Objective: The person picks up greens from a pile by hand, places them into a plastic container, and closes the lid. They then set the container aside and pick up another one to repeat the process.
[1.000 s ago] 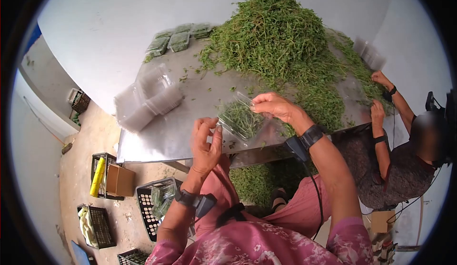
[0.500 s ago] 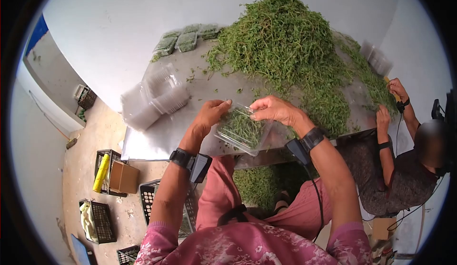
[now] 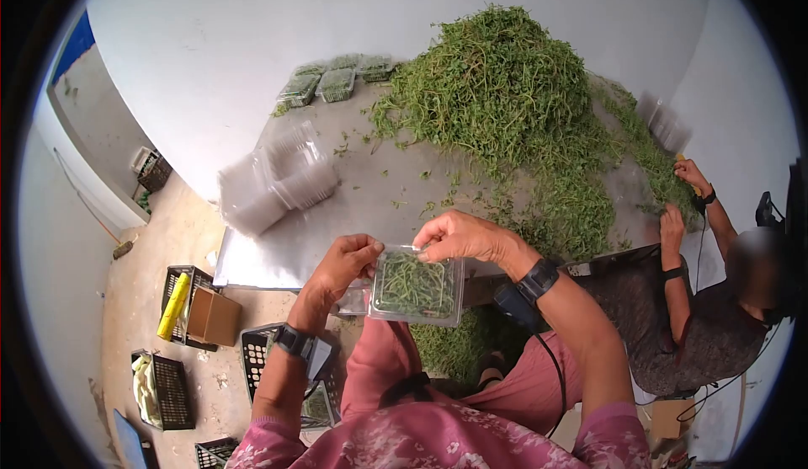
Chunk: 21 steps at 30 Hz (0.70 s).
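Observation:
A clear plastic clamshell box (image 3: 415,290) of leafy green stems hangs over the table's front edge, above my lap. My left hand (image 3: 343,265) is closed on its upper left corner. With thumb and fingers pinched, my right hand (image 3: 463,238) grips the box's far edge. The lid looks closed over the greens. Beyond my hands rises a big heap of loose green stems (image 3: 497,90) on the metal table (image 3: 370,191). Left of it stand stacked clear clamshell boxes (image 3: 278,178) with nothing visible inside.
Several filled boxes (image 3: 337,84) sit at the table's back left. At right, a co-worker (image 3: 707,334) handles greens beside another stack of clear boxes (image 3: 667,122). Black crates (image 3: 172,393) and a cardboard box (image 3: 213,316) are on the floor at left. More greens (image 3: 450,347) lie under the table.
Both my hands have brought the clamshell box toward me, off the tabletop and past its front edge. It is now held more level in view. The camera view has shifted slightly.

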{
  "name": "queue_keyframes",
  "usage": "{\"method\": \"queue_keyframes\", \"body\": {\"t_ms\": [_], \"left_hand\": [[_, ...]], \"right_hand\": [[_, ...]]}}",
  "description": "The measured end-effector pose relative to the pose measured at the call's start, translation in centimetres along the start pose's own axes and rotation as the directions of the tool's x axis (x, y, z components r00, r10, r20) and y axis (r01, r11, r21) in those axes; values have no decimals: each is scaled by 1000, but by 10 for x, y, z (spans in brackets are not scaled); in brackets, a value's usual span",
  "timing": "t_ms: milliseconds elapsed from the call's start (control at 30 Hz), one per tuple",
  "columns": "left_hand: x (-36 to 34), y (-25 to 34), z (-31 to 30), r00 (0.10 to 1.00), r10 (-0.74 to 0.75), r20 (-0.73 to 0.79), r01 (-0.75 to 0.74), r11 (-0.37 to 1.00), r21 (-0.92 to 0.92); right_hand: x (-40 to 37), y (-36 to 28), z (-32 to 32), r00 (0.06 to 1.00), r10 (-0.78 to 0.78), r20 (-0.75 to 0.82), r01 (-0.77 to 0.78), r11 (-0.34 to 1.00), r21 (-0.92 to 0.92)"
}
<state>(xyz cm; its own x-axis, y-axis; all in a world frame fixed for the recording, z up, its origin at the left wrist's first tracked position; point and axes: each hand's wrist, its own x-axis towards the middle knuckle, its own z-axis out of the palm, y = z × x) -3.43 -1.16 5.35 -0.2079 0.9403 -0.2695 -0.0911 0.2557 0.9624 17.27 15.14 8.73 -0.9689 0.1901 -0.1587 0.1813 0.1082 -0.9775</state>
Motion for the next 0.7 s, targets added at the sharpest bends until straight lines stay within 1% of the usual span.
{"method": "queue_keyframes", "body": {"t_ms": [33, 100, 167, 233, 267, 300, 367, 467, 567, 600, 700], "left_hand": [[-19, -4, -1, 1000, -10, -14, 9, 998, -55], [-58, -14, -7, 998, -13, -59, 12, 1000, -19], [-89, -36, -17, 997, -11, -74, 14, 999, 50], [-115, -63, -23, 997, -13, -78, 19, 997, 74], [-127, -69, -21, 995, -40, -89, 46, 996, 72], [-134, -83, -24, 994, -62, -92, 67, 996, 55], [-145, -98, -24, 990, -110, -90, 117, 989, 85], [-151, -116, -21, 993, -67, -97, 81, 987, 138], [-151, -116, -15, 994, -44, -97, 57, 988, 140], [-150, -115, -15, 996, -42, -84, 51, 993, 109], [-148, -118, -18, 996, 1, -89, 13, 988, 154]], "right_hand": [[0, -5, 14, 999, 8, 31, -7, 999, -41], [1, -12, 41, 995, 28, 96, -16, 993, -121], [7, -4, 69, 991, 27, 132, 6, 971, -240], [11, 4, 93, 983, 9, 185, 51, 946, -319], [15, 15, 104, 977, -15, 211, 86, 940, -330], [18, 17, 112, 965, 26, 261, 97, 890, -445], [16, 33, 128, 963, 42, 268, 58, 933, -354], [6, 39, 140, 952, 134, 274, -48, 953, -298], [1, 50, 142, 963, 158, 219, -109, 969, -221], [-5, 52, 140, 965, 173, 199, -142, 977, -161], [-17, 45, 136, 975, 164, 150, -151, 984, -96]]}}
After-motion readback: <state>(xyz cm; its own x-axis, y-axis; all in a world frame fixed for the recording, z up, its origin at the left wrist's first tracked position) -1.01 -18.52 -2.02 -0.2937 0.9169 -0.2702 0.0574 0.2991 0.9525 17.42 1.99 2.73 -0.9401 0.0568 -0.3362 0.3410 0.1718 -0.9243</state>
